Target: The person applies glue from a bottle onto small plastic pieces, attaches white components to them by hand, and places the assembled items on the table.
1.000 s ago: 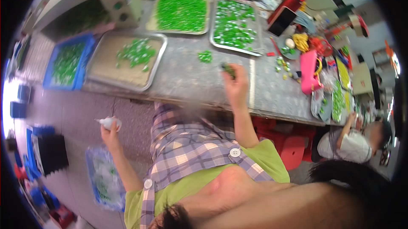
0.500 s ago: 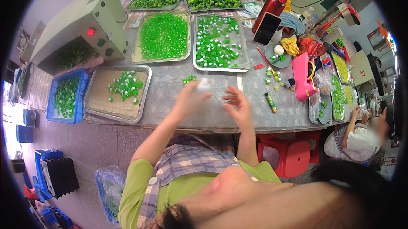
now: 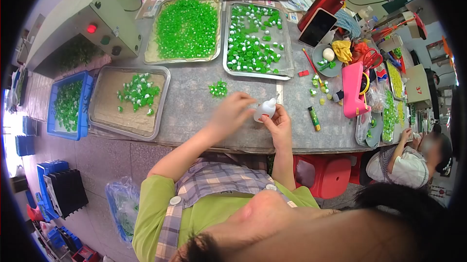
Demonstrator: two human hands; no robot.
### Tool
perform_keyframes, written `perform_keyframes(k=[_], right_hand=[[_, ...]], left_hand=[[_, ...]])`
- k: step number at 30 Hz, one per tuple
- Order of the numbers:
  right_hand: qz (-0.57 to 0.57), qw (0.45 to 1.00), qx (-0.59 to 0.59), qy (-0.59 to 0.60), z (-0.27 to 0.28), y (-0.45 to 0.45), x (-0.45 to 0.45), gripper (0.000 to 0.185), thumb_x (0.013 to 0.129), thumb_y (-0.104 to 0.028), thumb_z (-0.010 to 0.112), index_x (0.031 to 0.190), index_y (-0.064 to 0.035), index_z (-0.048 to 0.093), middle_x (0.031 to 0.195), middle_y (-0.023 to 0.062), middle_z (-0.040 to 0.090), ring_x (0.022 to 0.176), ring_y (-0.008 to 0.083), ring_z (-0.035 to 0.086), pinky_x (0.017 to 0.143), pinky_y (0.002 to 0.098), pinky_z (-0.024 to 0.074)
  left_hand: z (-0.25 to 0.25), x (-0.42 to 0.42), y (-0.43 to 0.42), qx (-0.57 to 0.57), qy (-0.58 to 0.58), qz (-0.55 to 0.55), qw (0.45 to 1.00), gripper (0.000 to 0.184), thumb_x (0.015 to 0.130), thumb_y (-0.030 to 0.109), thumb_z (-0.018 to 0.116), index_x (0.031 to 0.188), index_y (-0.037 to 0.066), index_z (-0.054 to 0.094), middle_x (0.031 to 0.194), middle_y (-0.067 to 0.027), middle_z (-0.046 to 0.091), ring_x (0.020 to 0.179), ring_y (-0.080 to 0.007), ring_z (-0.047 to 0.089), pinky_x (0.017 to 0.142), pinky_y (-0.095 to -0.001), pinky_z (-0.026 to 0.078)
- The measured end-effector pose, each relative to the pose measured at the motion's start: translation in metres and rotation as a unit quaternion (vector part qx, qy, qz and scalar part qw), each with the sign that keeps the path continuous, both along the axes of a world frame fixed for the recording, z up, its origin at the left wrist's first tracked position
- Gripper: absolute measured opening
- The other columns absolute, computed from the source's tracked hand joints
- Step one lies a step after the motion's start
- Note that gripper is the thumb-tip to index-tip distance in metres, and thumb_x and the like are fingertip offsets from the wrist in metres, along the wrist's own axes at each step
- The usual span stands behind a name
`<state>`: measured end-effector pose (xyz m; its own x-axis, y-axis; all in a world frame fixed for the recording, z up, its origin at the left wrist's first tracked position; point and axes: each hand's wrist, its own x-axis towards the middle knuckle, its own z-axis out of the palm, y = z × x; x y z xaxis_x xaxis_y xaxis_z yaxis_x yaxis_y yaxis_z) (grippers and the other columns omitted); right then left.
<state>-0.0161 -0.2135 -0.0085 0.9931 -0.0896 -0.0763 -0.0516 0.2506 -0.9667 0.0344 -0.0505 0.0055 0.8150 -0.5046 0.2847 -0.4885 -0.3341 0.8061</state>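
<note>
My right hand is closed round a small white squeeze bottle with a thin nozzle, held above the table's front part. Just left of the bottle is my left hand, smeared by motion; whether its fingers hold anything is unclear. A small pile of green and white pieces lies on the grey table beyond my left hand. Behind the bottle stands a metal tray of green pieces with white balls. To the right lies a green and yellow tube.
At the left are a tray of green pieces, a blue basket and a machine with a red light. A phone, red bottle and pink holder stand right. A co-worker sits far right.
The white bottle has passed from my left hand to my right hand. My left hand has come up from the table's left front. The tube has left my right hand and lies on the table.
</note>
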Motion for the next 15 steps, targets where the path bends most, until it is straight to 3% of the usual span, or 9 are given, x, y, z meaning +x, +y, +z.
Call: perform_keyframes(k=[3,5,8,12,14,15], right_hand=[[-0.036,0.999,0.008,-0.003,0.001,0.0,0.001,0.03,0.072,0.0,0.057,0.099,0.0009,0.043,0.091,0.0072,0.053,0.084,0.012,0.051,0.073,0.0251,0.0433],[-0.079,0.997,-0.002,-0.01,0.0,0.0,0.003,0.032,0.072,-0.001,0.056,0.1,0.0005,0.041,0.09,0.0068,0.053,0.083,0.0117,0.051,0.074,0.0241,0.0428],[-0.075,0.997,-0.031,-0.018,-0.005,0.0,0.006,0.033,0.072,-0.003,0.057,0.1,0.0005,0.041,0.089,0.0065,0.053,0.082,0.0115,0.051,0.073,0.0237,0.0426],[-0.095,0.993,-0.063,-0.031,-0.008,0.003,0.008,0.034,0.072,-0.005,0.058,0.1,0.0008,0.041,0.089,0.0067,0.053,0.082,0.0112,0.051,0.073,0.0237,0.0419],[-0.103,0.992,-0.063,-0.032,-0.009,0.005,0.009,0.034,0.072,-0.005,0.058,0.101,0.0008,0.04,0.089,0.0068,0.053,0.082,0.0112,0.051,0.073,0.0237,0.0417],[-0.112,0.991,-0.065,-0.034,-0.008,0.006,0.009,0.034,0.073,-0.005,0.057,0.101,0.0008,0.04,0.089,0.0069,0.052,0.083,0.0111,0.05,0.074,0.0237,0.0415]], left_hand=[[0.001,0.011,0.034,0.093,-0.066,0.065,0.991,0.036,0.073,0.019,0.056,0.107,0.009,0.049,0.109,-0.0107,0.045,0.096,-0.0274,0.045,0.084,-0.0356,0.034],[0.003,0.014,0.049,0.24,-0.154,0.109,0.952,0.042,0.071,0.022,0.057,0.11,0.011,0.047,0.12,-0.0104,0.038,0.11,-0.0294,0.035,0.091,-0.0402,0.027],[-0.008,0.009,0.065,0.283,-0.12,0.062,0.95,0.048,0.069,0.025,0.059,0.113,0.012,0.044,0.124,-0.0101,0.033,0.118,-0.0291,0.024,0.094,-0.0419,0.023],[0.002,0.007,0.077,0.248,-0.092,0.023,0.964,0.043,0.07,0.018,0.056,0.111,0.01,0.046,0.121,-0.0103,0.036,0.115,-0.0282,0.029,0.094,-0.0405,0.024],[0.005,0.021,0.075,0.121,-0.036,0.111,0.986,0.035,0.071,0.018,0.056,0.104,0.01,0.052,0.116,-0.0118,0.041,0.108,-0.0289,0.037,0.09,-0.0378,0.03],[0.001,0.033,0.071,0.088,-0.081,0.156,0.98,0.021,0.071,0.017,0.056,0.089,0.006,0.058,0.1,-0.0121,0.051,0.094,-0.0291,0.046,0.079,-0.0354,0.038]])
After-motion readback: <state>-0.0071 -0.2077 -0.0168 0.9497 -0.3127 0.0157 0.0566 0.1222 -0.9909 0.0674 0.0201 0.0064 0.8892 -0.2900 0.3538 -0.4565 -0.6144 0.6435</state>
